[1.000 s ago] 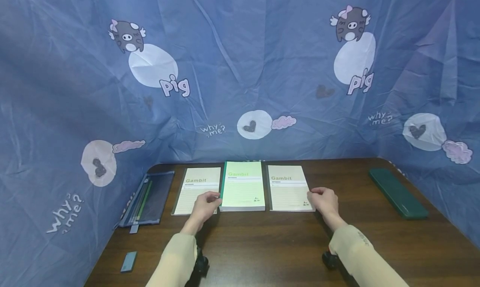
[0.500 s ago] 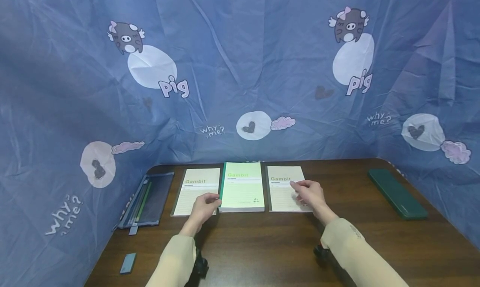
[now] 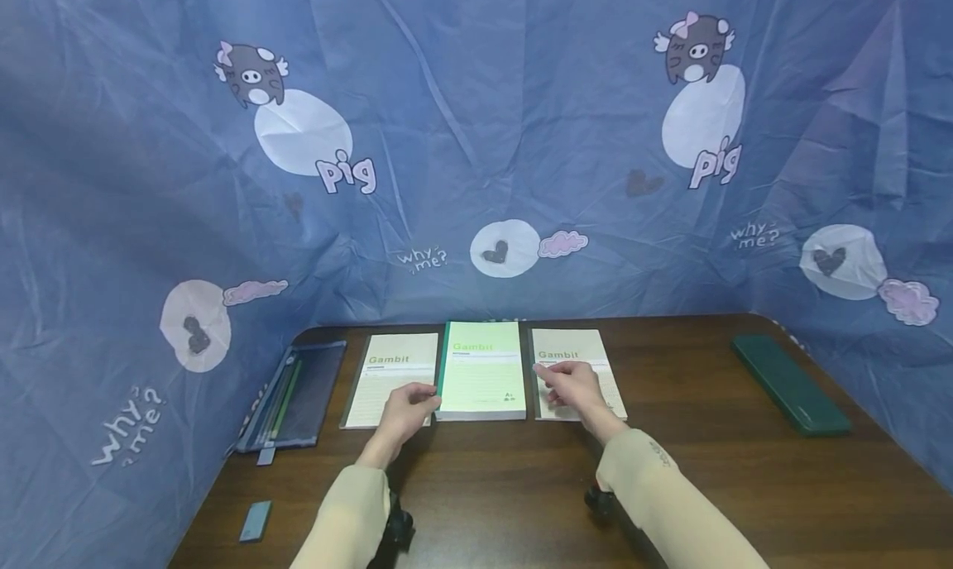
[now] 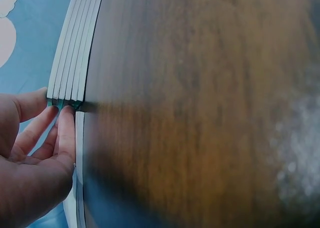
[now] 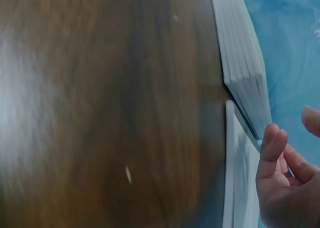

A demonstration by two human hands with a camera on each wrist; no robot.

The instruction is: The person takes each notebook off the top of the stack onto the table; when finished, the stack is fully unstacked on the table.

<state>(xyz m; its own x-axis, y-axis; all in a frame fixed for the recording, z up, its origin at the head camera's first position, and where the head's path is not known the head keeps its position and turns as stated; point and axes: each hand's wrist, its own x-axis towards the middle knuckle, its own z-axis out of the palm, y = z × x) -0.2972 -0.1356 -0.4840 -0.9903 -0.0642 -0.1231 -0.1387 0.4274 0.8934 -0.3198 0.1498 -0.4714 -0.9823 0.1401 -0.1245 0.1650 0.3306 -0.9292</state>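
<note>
Three places on the dark wooden table hold "Gambit" notebooks. The middle one is a pale green stack point(image 3: 482, 370) of several notebooks, whose layered ends show in the left wrist view. My left hand point(image 3: 404, 412) touches this stack's spine side with thumb and fingertips, fingers extended, over the edge of the left cream notebook point(image 3: 390, 375). Above the right cream notebook point(image 3: 569, 341) hovers my right hand point(image 3: 575, 387), its fingertips near the gap beside the stack. In the right wrist view its thumb and fingers point(image 5: 274, 143) are apart, with nothing between them.
A dark blue mesh pouch point(image 3: 316, 395) with a green pencil inside lies at the left. Nearer me is a small blue eraser-like block point(image 3: 256, 521). A dark green case point(image 3: 791, 383) lies at the right. Blue printed cloth point(image 3: 625, 279) hangs behind the table.
My right hand has moved left from the right notebook's outer edge, across its cover, toward the middle stack. The left hand stays at the stack's spine, and the notebooks look unmoved.
</note>
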